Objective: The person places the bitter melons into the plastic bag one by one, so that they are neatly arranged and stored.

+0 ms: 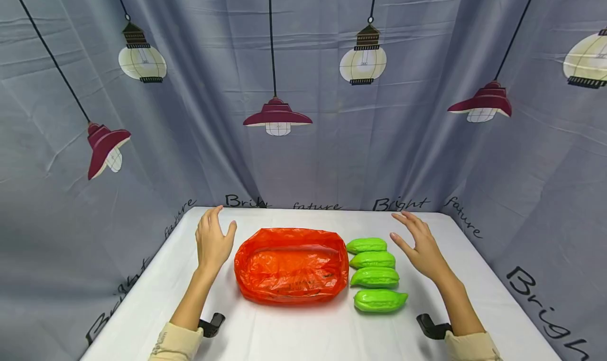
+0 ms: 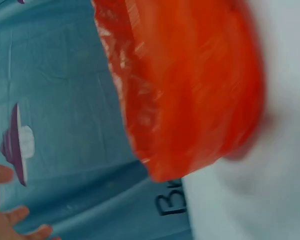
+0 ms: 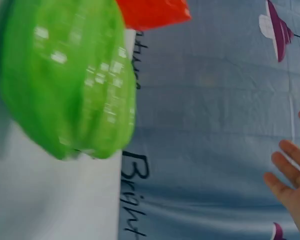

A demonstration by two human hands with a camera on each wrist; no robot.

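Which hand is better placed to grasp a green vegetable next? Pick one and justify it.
The right hand, most likely: it hovers open and empty just right of the four green vegetables, while the left hand, also empty, is across the red plastic bag from them.

Holding left hand [image 1: 213,246] and right hand [image 1: 422,247] up, well apart

Slanting forward and inward with left forearm [image 1: 192,298] and right forearm [image 1: 457,300]. Pointing both thumbs [image 1: 231,231] inward, holding them clear of the loosely bent fingers [image 1: 206,226].
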